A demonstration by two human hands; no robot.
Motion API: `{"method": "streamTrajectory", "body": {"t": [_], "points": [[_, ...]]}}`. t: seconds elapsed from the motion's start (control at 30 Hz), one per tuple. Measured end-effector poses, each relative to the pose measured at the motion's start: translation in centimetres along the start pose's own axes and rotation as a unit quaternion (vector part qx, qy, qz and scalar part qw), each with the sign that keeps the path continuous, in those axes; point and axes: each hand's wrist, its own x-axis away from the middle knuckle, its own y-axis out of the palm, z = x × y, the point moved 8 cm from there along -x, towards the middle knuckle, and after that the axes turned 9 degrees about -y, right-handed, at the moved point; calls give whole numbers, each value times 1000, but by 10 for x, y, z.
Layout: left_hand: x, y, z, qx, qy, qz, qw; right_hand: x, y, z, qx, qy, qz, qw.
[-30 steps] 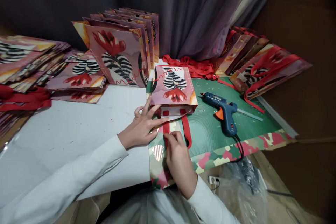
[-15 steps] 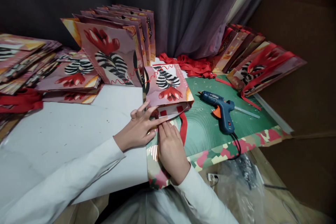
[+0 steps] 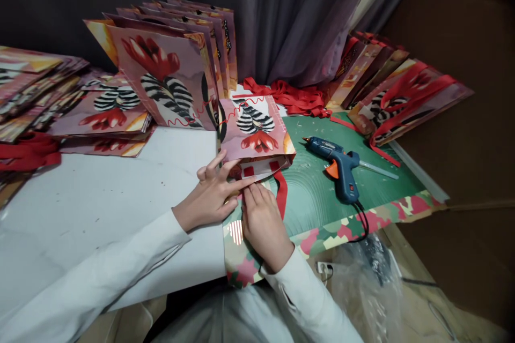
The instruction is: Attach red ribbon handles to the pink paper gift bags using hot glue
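The left hand [image 3: 211, 195], fingers spread, presses the printed paper gift bag [image 3: 256, 131]'s mouth while the right hand [image 3: 263, 220] lies flat, fingers together, on its red ribbon handle [image 3: 282, 195].

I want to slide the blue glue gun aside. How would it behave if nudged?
The glue gun lies on its side on the green mat, so it probably slides rather than rolls. Its black cord trails over the edge and may drag it back. It looks like light plastic.
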Motion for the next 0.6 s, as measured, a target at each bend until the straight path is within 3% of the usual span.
{"method": "streamTrajectory", "body": {"t": [0.13, 0.23, 0.4, 0.6], "points": [[1, 3, -2, 14, -12, -15, 1000, 8, -27, 15, -73, 16, 67, 995], [1, 4, -2, 19, -14, -16, 1000, 16, -44, 44, -20, 98, 104, 990], [1, 4, -3, 13, -12, -10, 1000, 4, -43, 75, 53, 157, 86, 982], [1, 4, -2, 26, -6, -2, 1000, -16, -38, 81, 93, 160, 59, 981]]}}
